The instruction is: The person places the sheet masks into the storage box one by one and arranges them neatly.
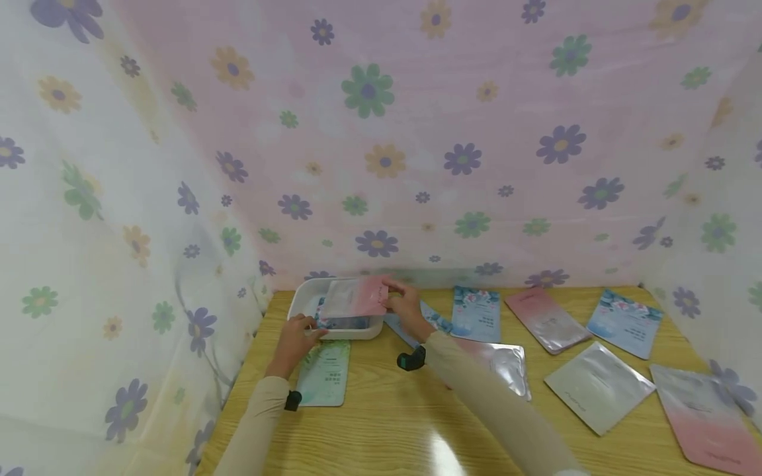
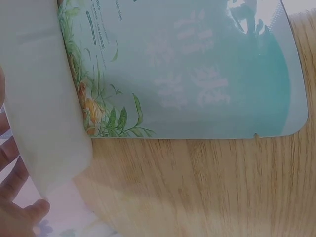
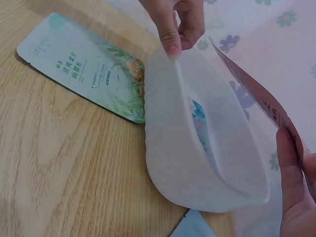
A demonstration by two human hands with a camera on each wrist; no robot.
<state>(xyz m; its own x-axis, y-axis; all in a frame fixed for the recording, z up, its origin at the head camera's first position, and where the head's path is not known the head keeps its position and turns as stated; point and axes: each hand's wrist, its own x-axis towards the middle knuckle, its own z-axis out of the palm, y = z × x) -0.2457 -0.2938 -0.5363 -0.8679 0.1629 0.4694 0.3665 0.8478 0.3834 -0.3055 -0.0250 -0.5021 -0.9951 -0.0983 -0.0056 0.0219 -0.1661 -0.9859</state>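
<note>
My left hand (image 1: 294, 340) pinches the near left rim of a white plastic tub (image 3: 168, 143), with the thumb outside and fingers over the edge. A pink-and-silver face mask sachet (image 1: 363, 294) is held by its right end between the thumb and fingers of my right hand (image 1: 407, 307). It hangs above the tub's opening, apart from the rim in the right wrist view. Inside the tub lies a blue floral sachet (image 3: 201, 126), partly hidden by the wall. A green leaf-patterned sachet (image 1: 326, 377) lies flat against the tub's near side.
Several sachets lie spread to the right: blue floral ones (image 1: 476, 317), pink-and-silver ones (image 1: 548, 320) and a plain silver one (image 1: 598, 388). Another silver sachet (image 1: 508, 367) is partly under my right forearm. A flowered curtain (image 1: 417, 198) borders the wooden table (image 1: 381, 423) behind and on both sides.
</note>
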